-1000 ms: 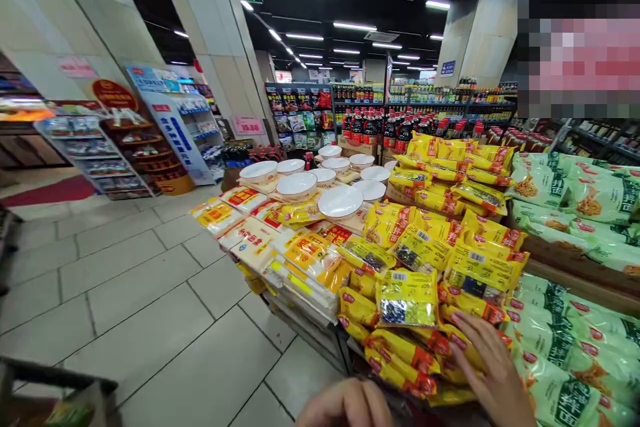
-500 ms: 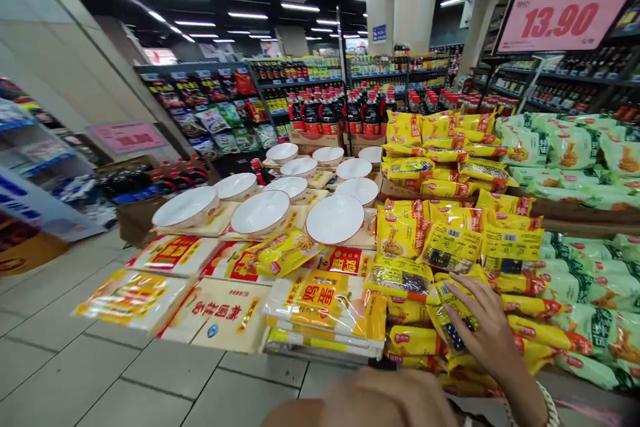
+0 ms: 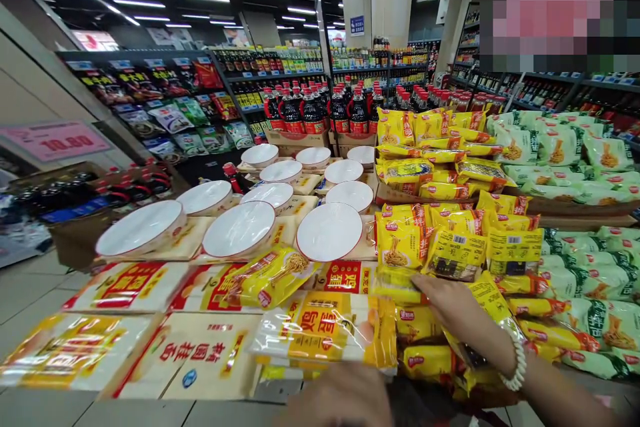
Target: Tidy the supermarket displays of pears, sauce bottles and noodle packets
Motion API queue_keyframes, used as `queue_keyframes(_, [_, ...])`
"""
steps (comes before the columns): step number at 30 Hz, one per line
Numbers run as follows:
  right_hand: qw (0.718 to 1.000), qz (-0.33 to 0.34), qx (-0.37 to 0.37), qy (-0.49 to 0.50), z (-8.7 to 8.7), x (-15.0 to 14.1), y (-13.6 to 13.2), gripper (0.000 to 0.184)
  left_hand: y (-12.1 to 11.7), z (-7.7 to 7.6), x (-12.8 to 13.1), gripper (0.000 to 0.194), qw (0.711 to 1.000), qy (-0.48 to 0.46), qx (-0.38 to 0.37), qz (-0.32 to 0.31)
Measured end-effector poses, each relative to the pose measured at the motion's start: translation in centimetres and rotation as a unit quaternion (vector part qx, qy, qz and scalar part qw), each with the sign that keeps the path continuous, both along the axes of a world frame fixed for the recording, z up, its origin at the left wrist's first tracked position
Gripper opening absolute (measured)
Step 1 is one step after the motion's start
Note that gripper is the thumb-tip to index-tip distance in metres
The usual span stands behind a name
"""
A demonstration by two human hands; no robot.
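Evidently, in the head view, the right hand (image 3: 440,300) lies, fingers together, over the right end of a yellow noodle packet (image 3: 399,285) near the stock-covered counter's front edge; whether it grips, I cannot tell. The left hand (image 3: 345,397), blurred, shows no clear grasp. Brushing the tilted packet (image 3: 489,292) might tip it off that edge.

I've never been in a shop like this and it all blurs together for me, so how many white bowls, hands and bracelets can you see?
White bowls: 11
Hands: 2, the left hand and the right hand
Bracelet: 1
Total: 14
The yellow packets overlap too much to count, so they are left out.
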State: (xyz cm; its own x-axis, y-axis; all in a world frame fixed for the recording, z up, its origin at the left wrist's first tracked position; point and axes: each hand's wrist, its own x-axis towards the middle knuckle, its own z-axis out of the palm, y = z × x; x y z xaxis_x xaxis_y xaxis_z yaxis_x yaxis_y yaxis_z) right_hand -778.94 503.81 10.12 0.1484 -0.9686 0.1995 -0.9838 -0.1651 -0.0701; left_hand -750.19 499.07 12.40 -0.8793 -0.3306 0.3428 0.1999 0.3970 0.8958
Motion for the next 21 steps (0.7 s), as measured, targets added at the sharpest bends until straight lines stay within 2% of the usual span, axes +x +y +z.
queue_keyframes(2, [0.999,-0.014,-0.036,-0.033,1.4,-1.0,-0.2,0.047,-1.6,-1.5,-1.1,0.021,0.99,-0.031,-0.02,0.135])
queue_keyframes(3, [0.997,-0.018,-0.057,-0.054,2.2,-1.5,-0.3,0.042,-2.3,-2.2,-1.6,0.025,0.974,-0.04,-0.026,0.22])
queue_keyframes(5, [0.991,-0.013,-0.08,-0.105,3.7,-2.1,-0.3,0.034,-3.4,-3.6,-2.7,0.048,0.937,-0.036,-0.013,0.347])
queue_keyframes(7, [0.984,0.011,-0.064,-0.166,5.0,-1.8,-0.5,0.029,-3.9,-4.6,-3.9,0.075,0.926,-0.01,0.034,0.375])
queue_keyframes(8, [0.979,0.03,-0.046,-0.198,5.4,-1.5,-0.6,0.027,-3.9,-4.9,-4.5,0.079,0.929,0.0,0.064,0.365])
queue_keyframes(10, [0.964,0.068,-0.017,-0.255,6.1,-0.8,-0.6,0.025,-3.5,-5.4,-5.5,0.067,0.934,0.005,0.126,0.334])
queue_keyframes(12, [0.951,0.07,-0.045,-0.297,6.4,-1.0,0.0,0.029,-3.0,-5.9,-5.9,0.051,0.926,0.009,0.162,0.342])
queue_keyframes(15, [0.942,-0.019,-0.157,-0.297,6.4,-3.8,2.9,0.043,-3.3,-6.7,-4.8,0.045,0.885,0.038,0.142,0.443])
queue_keyframes(17, [0.951,-0.08,-0.177,-0.243,5.6,-6.7,6.0,0.05,-4.2,-7.1,-3.2,0.046,0.847,0.051,0.119,0.516])
queue_keyframes(19, [0.973,-0.09,-0.127,-0.173,3.9,-9.1,9.3,0.049,-5.4,-7.4,-1.6,0.048,0.822,0.04,0.106,0.558])
queue_keyframes(21, [0.986,-0.085,-0.065,-0.126,1.6,-10.2,12.0,0.044,-6.5,-7.6,-0.4,0.051,0.818,0.008,0.09,0.567])
